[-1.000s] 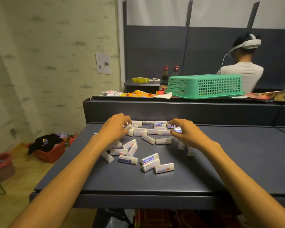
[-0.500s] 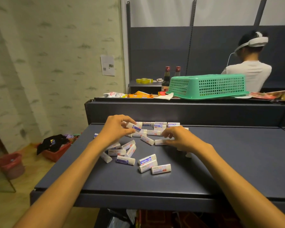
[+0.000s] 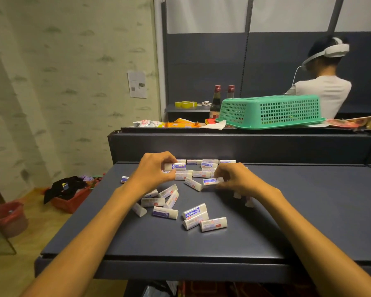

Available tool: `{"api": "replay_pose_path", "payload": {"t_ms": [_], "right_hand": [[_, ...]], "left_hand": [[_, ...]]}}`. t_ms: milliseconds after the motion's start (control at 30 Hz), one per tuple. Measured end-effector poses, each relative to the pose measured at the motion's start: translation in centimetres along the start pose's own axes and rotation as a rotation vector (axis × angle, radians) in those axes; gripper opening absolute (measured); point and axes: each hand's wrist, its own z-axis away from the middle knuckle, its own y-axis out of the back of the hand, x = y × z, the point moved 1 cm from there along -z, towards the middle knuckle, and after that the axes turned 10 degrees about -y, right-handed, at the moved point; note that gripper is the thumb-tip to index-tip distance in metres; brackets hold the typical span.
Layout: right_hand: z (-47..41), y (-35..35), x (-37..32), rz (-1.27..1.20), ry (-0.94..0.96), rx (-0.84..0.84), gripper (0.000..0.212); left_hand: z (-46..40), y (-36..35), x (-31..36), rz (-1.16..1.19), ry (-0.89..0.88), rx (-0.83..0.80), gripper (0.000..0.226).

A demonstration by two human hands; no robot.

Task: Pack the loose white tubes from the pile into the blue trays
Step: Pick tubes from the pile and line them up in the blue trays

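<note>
Several white tubes with blue and red labels lie scattered on the dark blue shelf (image 3: pixel 298 221). A loose group (image 3: pixel 193 217) sits near the front, and a neater row (image 3: pixel 206 162) lines the back wall. My left hand (image 3: pixel 153 171) pinches one white tube (image 3: pixel 176 166) just above the pile. My right hand (image 3: pixel 236 179) pinches another white tube (image 3: pixel 212 181) by its end, low over the shelf. No blue tray is in view.
A raised dark ledge (image 3: pixel 234 142) closes the shelf's back; on it rest an upturned green basket (image 3: pixel 270 111) and snack packets. A person in a headset (image 3: pixel 323 82) sits behind. A red crate (image 3: pixel 71 198) and a red bin (image 3: pixel 9 217) stand on the floor at left.
My left hand has picked a tube up out of the pile. My right hand has drawn back toward me and taken hold of a tube near the middle.
</note>
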Motion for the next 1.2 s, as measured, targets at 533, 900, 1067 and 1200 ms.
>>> {"api": "replay_pose_path", "payload": {"t_ms": [533,900,1067,1200], "right_hand": [[0.0,1.5,-0.4,-0.653,0.001,0.028,0.043],[-0.4,1.0,-1.2,-0.682,0.038,0.063,0.018],[-0.2,0.8,-1.8,-0.644,0.086,0.073,0.023],[-0.1,0.7,-2.1,-0.623,0.080,0.088,0.023]], "left_hand": [[-1.8,-0.6,-0.2,0.057,-0.061,0.035,0.022],[-1.8,-0.2,-1.0,0.081,-0.101,0.057,0.022],[-1.7,0.1,-1.3,0.092,-0.105,0.059,0.022],[-1.5,0.2,-1.6,0.111,-0.113,0.062,0.022]]}}
